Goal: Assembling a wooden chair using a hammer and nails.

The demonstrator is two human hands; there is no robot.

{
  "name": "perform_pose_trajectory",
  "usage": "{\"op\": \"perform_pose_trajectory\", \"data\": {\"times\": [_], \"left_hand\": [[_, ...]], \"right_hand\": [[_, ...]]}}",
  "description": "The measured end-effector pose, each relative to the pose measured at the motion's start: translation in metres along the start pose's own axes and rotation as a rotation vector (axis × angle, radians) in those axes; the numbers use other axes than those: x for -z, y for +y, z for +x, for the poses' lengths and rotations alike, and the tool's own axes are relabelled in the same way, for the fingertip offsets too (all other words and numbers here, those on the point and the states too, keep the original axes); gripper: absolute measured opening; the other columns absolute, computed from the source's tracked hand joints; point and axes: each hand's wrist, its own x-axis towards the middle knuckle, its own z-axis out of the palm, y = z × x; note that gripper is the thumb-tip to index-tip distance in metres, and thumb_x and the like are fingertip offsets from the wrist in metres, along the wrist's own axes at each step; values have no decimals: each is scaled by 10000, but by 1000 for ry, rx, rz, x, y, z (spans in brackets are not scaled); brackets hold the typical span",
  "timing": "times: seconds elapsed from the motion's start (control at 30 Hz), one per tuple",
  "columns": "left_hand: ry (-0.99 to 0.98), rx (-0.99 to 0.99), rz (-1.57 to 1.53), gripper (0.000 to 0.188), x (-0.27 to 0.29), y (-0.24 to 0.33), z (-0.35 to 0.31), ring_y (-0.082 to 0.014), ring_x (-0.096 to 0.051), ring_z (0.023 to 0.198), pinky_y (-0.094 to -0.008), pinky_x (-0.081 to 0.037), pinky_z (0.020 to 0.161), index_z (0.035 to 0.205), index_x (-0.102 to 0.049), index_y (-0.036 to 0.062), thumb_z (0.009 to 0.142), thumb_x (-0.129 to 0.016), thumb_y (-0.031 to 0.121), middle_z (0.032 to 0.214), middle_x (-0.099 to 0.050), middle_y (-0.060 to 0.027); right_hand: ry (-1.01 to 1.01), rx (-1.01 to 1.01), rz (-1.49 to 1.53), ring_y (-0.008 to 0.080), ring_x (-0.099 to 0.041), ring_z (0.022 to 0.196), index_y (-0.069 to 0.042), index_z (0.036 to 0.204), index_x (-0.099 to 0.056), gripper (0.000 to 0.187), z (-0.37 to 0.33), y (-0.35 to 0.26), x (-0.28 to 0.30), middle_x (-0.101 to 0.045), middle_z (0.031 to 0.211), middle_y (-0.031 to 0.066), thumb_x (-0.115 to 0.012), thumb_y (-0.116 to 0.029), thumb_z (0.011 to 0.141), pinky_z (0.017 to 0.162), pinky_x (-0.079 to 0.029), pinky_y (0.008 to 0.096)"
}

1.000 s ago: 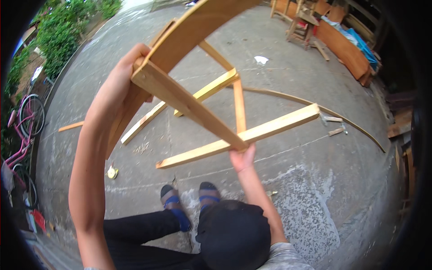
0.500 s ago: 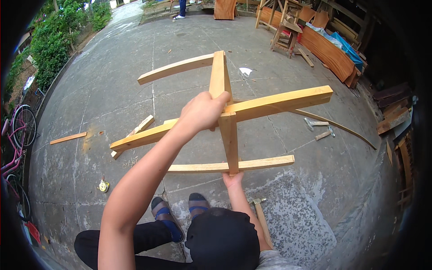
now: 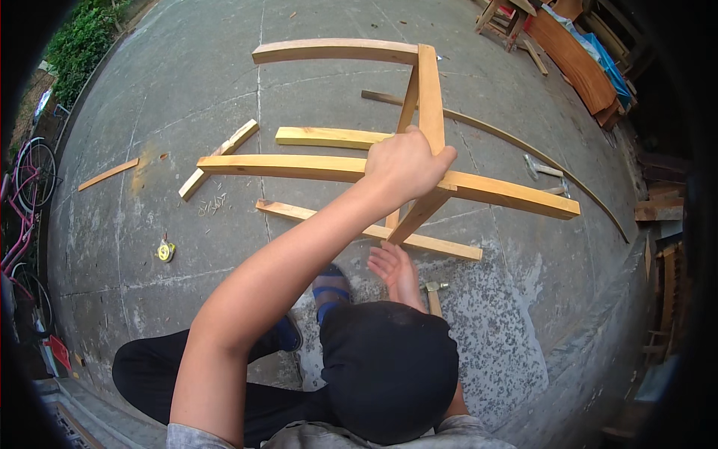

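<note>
My left hand (image 3: 407, 166) is closed around a light wooden frame (image 3: 280, 167), where a crosspiece meets a long, slightly curved bar. The frame, which looks like part of a chair or stool, has several legs or bars joined by shorter crosspieces. It stands tilted in front of me. My right hand (image 3: 396, 271) is just under the frame's nearest bar, with its fingers spread and the palm partly showing. Whether its fingertips touch the wood, I cannot tell. A hammer (image 3: 434, 298) lies beside that hand, its handle partly hidden by my head in a black cap.
Loose wood pieces (image 3: 224, 155) and shavings lie on the concrete at left, near a tape measure (image 3: 165, 250). Right of the frame are more hammers (image 3: 544, 168) and a long curved strip (image 3: 553, 159). Boards (image 3: 580, 63) lean at far right; a pink bicycle (image 3: 26, 202) stands left.
The frame has turned and tipped, shifting right, with my left hand still gripping it. My right hand has come off the near bar and its fingers have spread. The view has tilted downward.
</note>
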Motion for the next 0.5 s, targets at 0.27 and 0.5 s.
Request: {"op": "perform_pose_trajectory", "data": {"times": [0.27,0.5], "left_hand": [[-135,-80,-40,775,-22,-22,-30,-471,-726,871,-509,-571,798,1102,-593,-191,972,-519,570,843,-704,-339],[-269,-290,63,698,-21,-43,-37,-465,-703,892,-525,-553,799,1314,-502,-109,1087,-351,534,995,-665,-333]], "right_hand": [[308,1555,-1421,253,-670,863,-38,1199,-682,388,-123,-179,-55,-712,980,117,-758,-225,868,802,-518,376],[124,1130,-1809,279,-677,1010,-98,1491,-540,800,-87,-180,-75,-720,1066,101,-749,-563,874,957,-465,412]]}}
